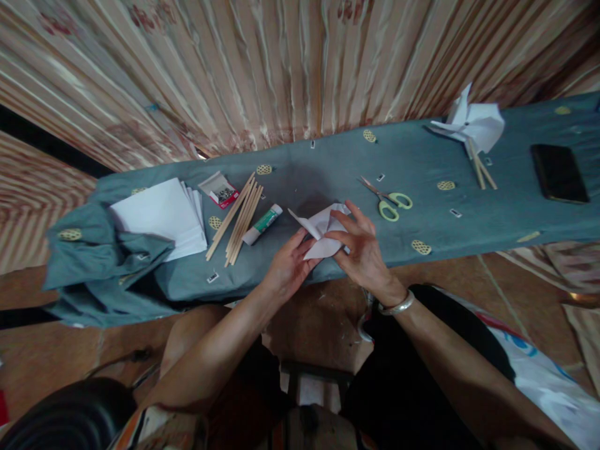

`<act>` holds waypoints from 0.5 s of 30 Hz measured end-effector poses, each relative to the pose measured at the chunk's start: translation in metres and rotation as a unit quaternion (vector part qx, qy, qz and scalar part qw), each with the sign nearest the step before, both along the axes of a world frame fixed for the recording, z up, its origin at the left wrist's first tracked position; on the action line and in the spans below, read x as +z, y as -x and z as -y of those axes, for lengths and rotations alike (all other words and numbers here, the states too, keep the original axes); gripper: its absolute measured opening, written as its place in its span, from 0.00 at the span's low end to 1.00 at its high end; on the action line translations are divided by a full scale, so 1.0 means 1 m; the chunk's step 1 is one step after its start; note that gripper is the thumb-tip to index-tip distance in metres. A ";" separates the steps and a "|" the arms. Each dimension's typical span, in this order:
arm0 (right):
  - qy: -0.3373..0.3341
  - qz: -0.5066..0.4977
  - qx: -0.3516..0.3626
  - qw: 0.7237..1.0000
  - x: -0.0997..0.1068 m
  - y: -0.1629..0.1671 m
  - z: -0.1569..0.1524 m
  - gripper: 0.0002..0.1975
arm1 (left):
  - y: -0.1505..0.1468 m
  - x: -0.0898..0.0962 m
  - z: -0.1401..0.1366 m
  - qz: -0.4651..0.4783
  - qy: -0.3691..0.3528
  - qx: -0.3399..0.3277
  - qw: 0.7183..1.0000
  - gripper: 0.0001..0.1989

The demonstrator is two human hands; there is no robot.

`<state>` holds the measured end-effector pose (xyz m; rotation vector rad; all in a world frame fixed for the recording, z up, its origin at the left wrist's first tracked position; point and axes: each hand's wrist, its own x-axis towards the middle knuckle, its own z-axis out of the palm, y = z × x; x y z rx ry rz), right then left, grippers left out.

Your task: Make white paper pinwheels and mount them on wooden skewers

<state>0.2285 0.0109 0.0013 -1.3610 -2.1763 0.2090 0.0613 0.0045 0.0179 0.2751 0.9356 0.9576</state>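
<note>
Between my hands is a white paper pinwheel, its blades partly curled toward the middle. My left hand grips its lower left edge, thumb on top and fingers underneath. From the right, my right hand holds the paper with its fingers bent over the blades; a silver bangle is on that wrist. Just left of the paper lies a glue stick with a green label. A pair of scissors with light green handles rests to the right, blades pointing away to the left.
Left on the cloth-covered table are wooden sticks, an open red-and-white box of small metal pieces and stacked white paper. Finished paper pinwheels on sticks and a black phone lie right. A curtain hangs behind.
</note>
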 end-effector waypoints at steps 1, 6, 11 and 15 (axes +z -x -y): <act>-0.008 0.001 0.003 1.000 0.001 0.001 0.002 0.11 | -0.001 0.000 0.000 -0.001 -0.007 -0.001 1.000 0.12; -0.047 0.020 0.012 0.999 0.006 0.009 0.015 0.13 | -0.001 -0.001 -0.004 -0.012 -0.072 0.001 0.997 0.12; -0.067 0.035 0.026 0.997 0.012 0.016 0.026 0.21 | 0.004 0.001 -0.007 -0.072 -0.135 0.008 0.988 0.19; -0.065 0.036 0.039 0.996 0.015 0.017 0.031 0.27 | 0.005 0.005 -0.008 -0.105 -0.129 0.021 0.986 0.20</act>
